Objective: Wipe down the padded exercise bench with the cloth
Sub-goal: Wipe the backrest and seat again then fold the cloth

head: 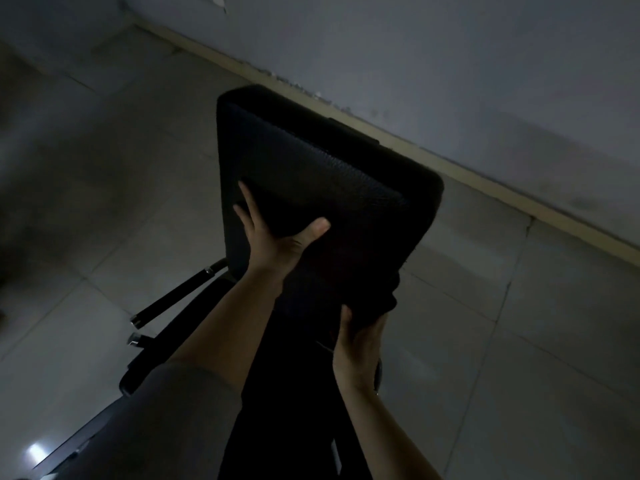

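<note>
Padded bench: black, rectangular w/ rounded corners, textured cover, a stitched seam running diagonally across the pad. Pad looks tilted, far end raised toward the wall; too dark to judge the angle exactly. Black frame bars w/ metal tips stick out below its left edge.

Cloth: dark, bunched up, almost same tone as the pad so its outline is hard to separate. Sits at the bench's near right edge, pressed against the pad's side. Lighting very dim; cloth colour and any dirt on the pad can't be told.
</note>
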A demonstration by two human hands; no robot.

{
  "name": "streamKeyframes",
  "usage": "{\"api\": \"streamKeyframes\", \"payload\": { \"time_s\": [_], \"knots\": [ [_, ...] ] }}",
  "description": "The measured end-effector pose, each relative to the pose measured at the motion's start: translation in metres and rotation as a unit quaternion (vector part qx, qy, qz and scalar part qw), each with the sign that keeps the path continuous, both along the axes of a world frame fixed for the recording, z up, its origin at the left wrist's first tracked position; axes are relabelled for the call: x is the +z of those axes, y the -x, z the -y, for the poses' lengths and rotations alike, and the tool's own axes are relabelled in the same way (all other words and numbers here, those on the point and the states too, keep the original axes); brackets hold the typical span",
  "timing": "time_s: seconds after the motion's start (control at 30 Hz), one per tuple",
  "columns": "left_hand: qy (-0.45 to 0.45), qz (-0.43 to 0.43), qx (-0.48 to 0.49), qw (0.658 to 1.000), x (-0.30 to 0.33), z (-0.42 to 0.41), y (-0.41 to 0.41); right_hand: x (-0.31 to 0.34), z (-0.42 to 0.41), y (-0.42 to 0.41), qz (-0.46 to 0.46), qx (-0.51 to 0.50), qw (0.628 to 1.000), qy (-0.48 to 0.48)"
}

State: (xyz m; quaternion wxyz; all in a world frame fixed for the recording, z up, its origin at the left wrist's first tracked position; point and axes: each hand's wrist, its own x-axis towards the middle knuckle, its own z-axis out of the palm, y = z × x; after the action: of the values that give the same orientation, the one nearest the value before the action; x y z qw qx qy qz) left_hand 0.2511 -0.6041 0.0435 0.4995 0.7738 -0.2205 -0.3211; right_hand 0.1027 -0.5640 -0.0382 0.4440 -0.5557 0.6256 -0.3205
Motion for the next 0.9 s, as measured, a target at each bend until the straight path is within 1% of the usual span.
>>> {"api": "streamKeyframes", "payload": {
  "time_s": [0.03,0.1,0.17,0.23,0.3,0.37,0.43,0.47,0.53,0.6,0.63,0.67,0.7,0.73,0.8,0.83,0.9],
  "knots": [
    [0.001,-0.002,-0.002,1.0,0.003,0.0,-0.001,0.021,0.011,0.001,0.006,0.002,1.0,0.029],
    [0.002,-0.008,-0.005,1.0,0.009,-0.003,-0.001,0.062,0.04,0.001,0.001,-0.006,0.986,0.169],
    [0.005,-0.011,-0.001,1.0,0.011,-0.01,-0.003,0.1,0.069,0.0,-0.046,0.015,0.962,0.268],
    [-0.003,0.004,0.014,1.0,0.009,-0.016,-0.006,0.128,0.087,0.001,-0.153,0.079,0.93,0.324],
    [-0.017,0.0,0.059,0.998,0.004,-0.026,-0.009,0.143,0.099,-0.005,-0.295,0.144,0.862,0.387],
    [-0.002,-0.029,0.111,0.993,-0.004,-0.036,-0.007,0.152,0.106,-0.024,-0.398,0.186,0.794,0.42],
    [0.035,-0.049,0.172,0.983,-0.006,-0.043,-0.006,0.157,0.113,-0.06,-0.45,0.233,0.745,0.433],
    [0.044,-0.045,0.192,0.979,-0.005,-0.045,-0.008,0.159,0.118,-0.083,-0.459,0.255,0.729,0.439],
    [0.041,-0.028,0.195,0.98,-0.007,-0.05,-0.015,0.162,0.125,-0.126,-0.463,0.295,0.709,0.442],
    [0.036,-0.028,0.177,0.983,-0.018,-0.059,-0.03,0.163,0.13,-0.167,-0.475,0.335,0.693,0.426],
    [0.023,-0.035,0.162,0.986,-0.023,-0.065,-0.039,0.163,0.133,-0.186,-0.484,0.348,0.68,0.427],
    [0.0,-0.041,0.149,0.988,-0.033,-0.075,-0.05,0.161,0.133,-0.208,-0.496,0.361,0.658,0.437],
    [-0.028,-0.035,0.128,0.991,-0.036,-0.08,-0.056,0.164,0.136,-0.22,-0.516,0.371,0.63,0.446],
    [-0.062,-0.025,0.114,0.991,-0.043,-0.088,-0.062,0.162,0.135,-0.235,-0.539,0.398,0.593,0.447],
    [-0.109,-0.012,0.109,0.988,-0.056,-0.104,-0.07,0.151,0.131,-0.261,-0.592,0.459,0.522,0.409],
    [-0.12,-0.013,0.111,0.987,-0.062,-0.11,-0.071,0.142,0.127,-0.269,-0.636,0.476,0.469,0.387],
    [-0.166,-0.018,0.11,0.98,-0.081,-0.129,-0.077,0.111,0.109,-0.283,-0.717,0.503,0.346,0.337]
  ]
}}
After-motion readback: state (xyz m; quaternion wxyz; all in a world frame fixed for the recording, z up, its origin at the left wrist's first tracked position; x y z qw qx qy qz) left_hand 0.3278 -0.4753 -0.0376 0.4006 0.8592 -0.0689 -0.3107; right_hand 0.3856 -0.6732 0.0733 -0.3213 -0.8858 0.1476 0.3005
